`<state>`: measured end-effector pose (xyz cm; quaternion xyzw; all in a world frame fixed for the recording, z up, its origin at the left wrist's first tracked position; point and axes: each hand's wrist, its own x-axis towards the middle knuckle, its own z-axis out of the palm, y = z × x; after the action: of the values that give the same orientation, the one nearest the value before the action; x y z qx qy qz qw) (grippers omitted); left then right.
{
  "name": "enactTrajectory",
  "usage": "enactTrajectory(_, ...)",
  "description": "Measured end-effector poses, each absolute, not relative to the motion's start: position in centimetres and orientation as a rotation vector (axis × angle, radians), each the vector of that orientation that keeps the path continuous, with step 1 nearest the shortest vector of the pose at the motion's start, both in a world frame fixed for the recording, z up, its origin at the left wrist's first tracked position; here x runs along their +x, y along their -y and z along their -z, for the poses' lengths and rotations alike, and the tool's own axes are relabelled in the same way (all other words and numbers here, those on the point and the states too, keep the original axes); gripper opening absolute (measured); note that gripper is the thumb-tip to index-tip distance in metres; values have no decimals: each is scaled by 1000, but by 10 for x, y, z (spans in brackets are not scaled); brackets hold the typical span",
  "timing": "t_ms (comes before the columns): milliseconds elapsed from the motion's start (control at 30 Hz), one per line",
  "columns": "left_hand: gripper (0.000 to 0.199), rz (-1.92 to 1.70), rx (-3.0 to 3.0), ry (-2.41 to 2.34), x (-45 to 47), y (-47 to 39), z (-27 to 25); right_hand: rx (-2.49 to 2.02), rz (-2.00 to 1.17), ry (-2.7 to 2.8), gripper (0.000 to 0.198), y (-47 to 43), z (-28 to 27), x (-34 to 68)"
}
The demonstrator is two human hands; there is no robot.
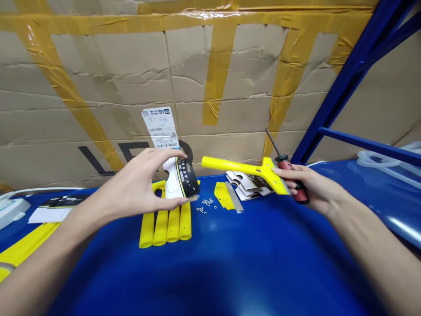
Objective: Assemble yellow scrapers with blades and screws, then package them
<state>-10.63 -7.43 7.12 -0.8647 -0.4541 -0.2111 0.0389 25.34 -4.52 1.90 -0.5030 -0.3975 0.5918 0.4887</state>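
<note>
My left hand [148, 182] grips a folded black-and-white cardboard sleeve [174, 180] between thumb and fingers, above a row of yellow handles [164, 230]. In my right hand [309, 186] are a yellow scraper [237, 166], its tube handle pointing left and its blade end near my fingers, and a screwdriver [289, 171] with a red and black grip, its shaft pointing up. Between the hands, small screws and nuts [205, 204] lie scattered on the blue table. Beside them are stacked yellow plates [223, 195] and metal blades [234, 197].
More folded card sleeves [246, 184] lie behind the blades. A blue table [230, 263] runs under everything, against a taped cardboard box [131, 87]. At left are another card sleeve [49, 213] and yellow tools [29, 245]. A blue metal frame [342, 96] and clear tubing [388, 164] are at right.
</note>
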Motion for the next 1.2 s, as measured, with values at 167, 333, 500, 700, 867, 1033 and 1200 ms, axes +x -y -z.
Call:
enactTrajectory(167, 77, 535, -2927, 1150, -41, 65, -57, -939, -1318, 760, 48, 41, -17, 272)
enactTrajectory(333, 72, 655, -2944, 1046, 35, 17, -42, -825, -1226, 761, 35, 37, -13, 285)
enactTrajectory(500, 67, 469, -2948, 1023, 74, -19, -15, -803, -1250, 793, 43, 36, -8, 286)
enactTrajectory(700, 70, 291, -2853, 960, 56, 9, -3, -866, -1360, 839, 44, 40, -5, 274)
enactTrajectory(867, 36, 324, -2849, 655, 15, 73, -45, -948, -1450, 1073, 45, 50, 1, 249)
enactTrajectory(1033, 45, 418, -2692, 962, -26, 93, -67, -993, -1519, 1368, 47, 69, 6, 214)
enactTrajectory(1200, 34, 129, -3336, 1512, -46, 95, -58, -1010, -1493, 1598, 36, 81, 7, 190)
